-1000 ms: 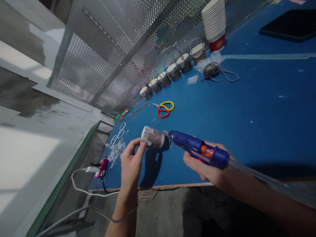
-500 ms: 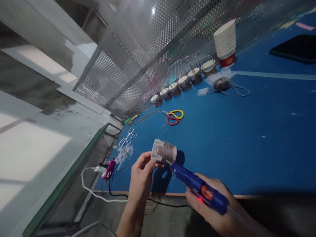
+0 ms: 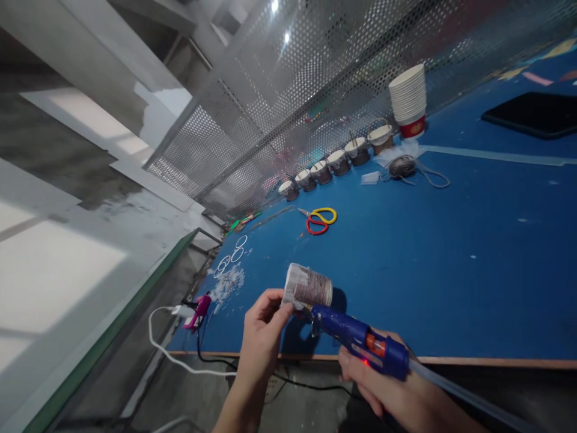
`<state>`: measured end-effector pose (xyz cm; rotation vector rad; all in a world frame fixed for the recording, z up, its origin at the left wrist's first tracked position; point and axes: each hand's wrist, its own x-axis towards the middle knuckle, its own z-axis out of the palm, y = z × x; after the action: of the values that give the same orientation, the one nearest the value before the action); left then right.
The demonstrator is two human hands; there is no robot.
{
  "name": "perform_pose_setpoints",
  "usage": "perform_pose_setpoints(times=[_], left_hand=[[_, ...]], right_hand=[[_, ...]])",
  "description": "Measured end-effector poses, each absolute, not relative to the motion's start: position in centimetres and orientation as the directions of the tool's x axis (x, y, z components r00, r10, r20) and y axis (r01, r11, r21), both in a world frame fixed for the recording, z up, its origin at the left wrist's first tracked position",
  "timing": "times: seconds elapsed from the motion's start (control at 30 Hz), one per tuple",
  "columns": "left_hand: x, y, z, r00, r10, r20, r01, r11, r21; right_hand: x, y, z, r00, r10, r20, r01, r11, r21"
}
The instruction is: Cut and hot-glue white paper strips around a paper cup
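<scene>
Between its thumb and fingers, my left hand [image 3: 264, 325] pinches a small paper cup [image 3: 309, 285] lying sideways in the air above the table. Brownish cord is wound round part of the cup, and greyish-white material covers the end near my fingers. My right hand [image 3: 383, 379] is wrapped round a blue hot glue gun [image 3: 356, 337] with a red light lit on its side. The gun's tip meets or nearly meets the cup's lower side, close to my left thumb. A clear glue stick [image 3: 464, 394] sticks out of the gun's back.
Scissors [image 3: 319, 220] with red and yellow handles lie on the blue table [image 3: 433, 258]. Several wrapped cups [image 3: 338, 162] line the perforated metal panel [image 3: 252, 126], beside stacked paper cups [image 3: 408, 99] and a cord bundle [image 3: 402, 168]. White rings [image 3: 237, 255] and a purple plug block [image 3: 197, 311] are left.
The cup has shifted slightly right and down in view. The glue gun's tip has moved along the cup's lower side towards my left thumb. Both hands keep their grips.
</scene>
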<state>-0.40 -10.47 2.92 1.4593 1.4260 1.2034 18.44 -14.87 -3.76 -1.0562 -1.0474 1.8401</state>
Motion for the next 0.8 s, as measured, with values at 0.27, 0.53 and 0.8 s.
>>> perform_pose_setpoints(times=[0.27,0.53,0.8], left_hand=[[-0.8,-10.6,3.2,0.005,0.988,0.156,0.389,-0.146,0.910],[-1.5,-10.7,3.0,0.029,0.984,0.174,0.436,-0.169,0.884],[-1.8,-10.4,2.9,0.061,0.971,0.232,0.401,-0.237,0.885]], right_hand=[[19.5,-13.7,-2.2,-0.521,0.821,-0.235,-0.139,-0.354,-0.925],[19.6,-14.0,-2.6,-0.517,0.827,-0.221,-0.167,-0.350,-0.922],[19.4,-13.2,-2.8,-0.602,0.772,-0.206,-0.249,-0.426,-0.870]])
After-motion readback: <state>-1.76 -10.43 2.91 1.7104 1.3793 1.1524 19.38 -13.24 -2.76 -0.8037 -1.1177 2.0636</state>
